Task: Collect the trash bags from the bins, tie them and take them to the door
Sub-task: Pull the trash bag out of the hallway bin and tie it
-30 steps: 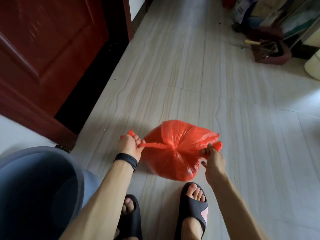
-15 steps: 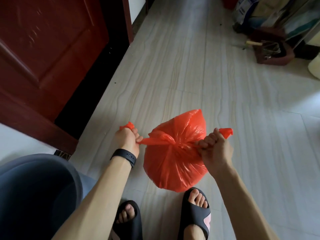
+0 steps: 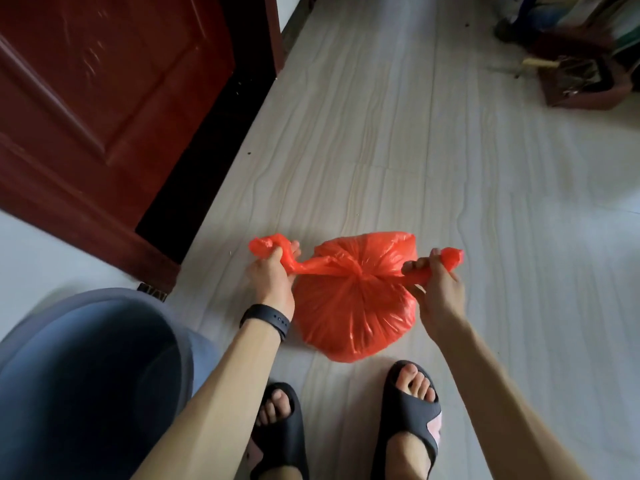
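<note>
Head view: the left hand (image 3: 272, 273) and right hand (image 3: 437, 285) are held apart, each clamped on one twisted end of the red trash bag (image 3: 353, 306). The bag hangs between them, knotted at the top, above the pale floor (image 3: 381, 150). A grey bin (image 3: 86, 375) stands beside the left forearm; the red door (image 3: 104, 98) is beyond the left hand.

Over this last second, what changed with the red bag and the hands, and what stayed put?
The left hand and right hand kept their grip on the two twisted ends and pulled them further apart, cinching the crossing on top of the red trash bag. The bag, lifted slightly half a second ago, sits lower again. The grey bin, the red door and both feet stayed where they were.
</note>
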Motion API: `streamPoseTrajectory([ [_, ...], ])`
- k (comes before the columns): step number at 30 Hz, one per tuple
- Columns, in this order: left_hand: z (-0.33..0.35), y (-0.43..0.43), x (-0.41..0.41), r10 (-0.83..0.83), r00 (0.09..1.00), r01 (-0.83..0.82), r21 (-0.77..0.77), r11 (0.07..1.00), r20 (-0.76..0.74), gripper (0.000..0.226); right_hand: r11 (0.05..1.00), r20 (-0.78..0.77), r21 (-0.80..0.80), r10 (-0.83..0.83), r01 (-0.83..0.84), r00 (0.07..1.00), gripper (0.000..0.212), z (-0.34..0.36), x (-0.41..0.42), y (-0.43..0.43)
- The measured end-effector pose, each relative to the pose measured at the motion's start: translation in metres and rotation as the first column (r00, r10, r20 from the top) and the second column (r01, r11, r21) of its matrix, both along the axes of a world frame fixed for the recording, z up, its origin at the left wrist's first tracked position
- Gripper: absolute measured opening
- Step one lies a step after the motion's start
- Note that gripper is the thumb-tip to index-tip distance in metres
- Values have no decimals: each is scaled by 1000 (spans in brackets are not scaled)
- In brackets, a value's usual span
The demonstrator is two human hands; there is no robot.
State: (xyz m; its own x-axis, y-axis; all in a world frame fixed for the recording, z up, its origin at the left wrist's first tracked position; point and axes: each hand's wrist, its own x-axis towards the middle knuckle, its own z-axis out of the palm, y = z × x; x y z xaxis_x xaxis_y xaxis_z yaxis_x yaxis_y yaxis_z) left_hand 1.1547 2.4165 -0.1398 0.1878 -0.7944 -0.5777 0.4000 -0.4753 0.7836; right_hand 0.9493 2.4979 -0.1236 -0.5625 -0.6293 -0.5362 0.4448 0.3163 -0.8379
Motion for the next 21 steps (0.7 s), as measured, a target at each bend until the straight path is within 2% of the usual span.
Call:
streamPoseTrajectory([
  [1,-7,5,-1,-23,999,24,31,999,-24,13,999,-73,13,41,-40,997,45,-1,0,2],
  [4,-25,22,-1,-72,996,74,62,995,-44,53,990,-162,16,138,-138,977,41,-9,2,12],
  [5,-26,25,-6,-56,995,59,38,998,-78,58,988,-158,14,157,-157,975,37,-10,1,14],
  [7,-23,35,-13,-30,994,33,25,999,-110,51,986,-120,6,166,-166,979,36,-11,0,19],
  [8,-21,40,-17,-21,994,24,28,999,-105,55,983,-118,8,184,-184,976,43,-17,-3,21],
  [11,-31,47,-15,-42,999,42,42,998,1,83,957,-110,39,290,-287,951,81,-19,1,26],
  [13,-34,51,-14,-80,995,78,39,996,58,105,931,-166,31,363,-363,917,79,-16,11,26],
  [14,-38,56,-13,-140,984,138,27,990,109,114,918,-227,69,396,-391,890,90,-21,15,25],
  [16,-45,74,-14,-274,925,303,-74,950,264,107,844,-434,277,536,-459,724,117,-35,28,29],
  [18,-56,86,-14,-344,794,455,-116,883,501,92,779,-611,412,621,-473,491,108,-52,33,37],
  [19,-55,85,-16,-380,696,525,-72,848,609,91,738,-660,476,659,-478,360,99,-56,37,42],
  [20,-60,80,-15,-413,614,571,-17,821,673,91,656,-656,584,728,-477,198,96,-58,37,46],
  [21,-60,72,-17,-432,548,591,34,806,716,86,560,-619,689,785,-459,29,103,-55,37,47],
])
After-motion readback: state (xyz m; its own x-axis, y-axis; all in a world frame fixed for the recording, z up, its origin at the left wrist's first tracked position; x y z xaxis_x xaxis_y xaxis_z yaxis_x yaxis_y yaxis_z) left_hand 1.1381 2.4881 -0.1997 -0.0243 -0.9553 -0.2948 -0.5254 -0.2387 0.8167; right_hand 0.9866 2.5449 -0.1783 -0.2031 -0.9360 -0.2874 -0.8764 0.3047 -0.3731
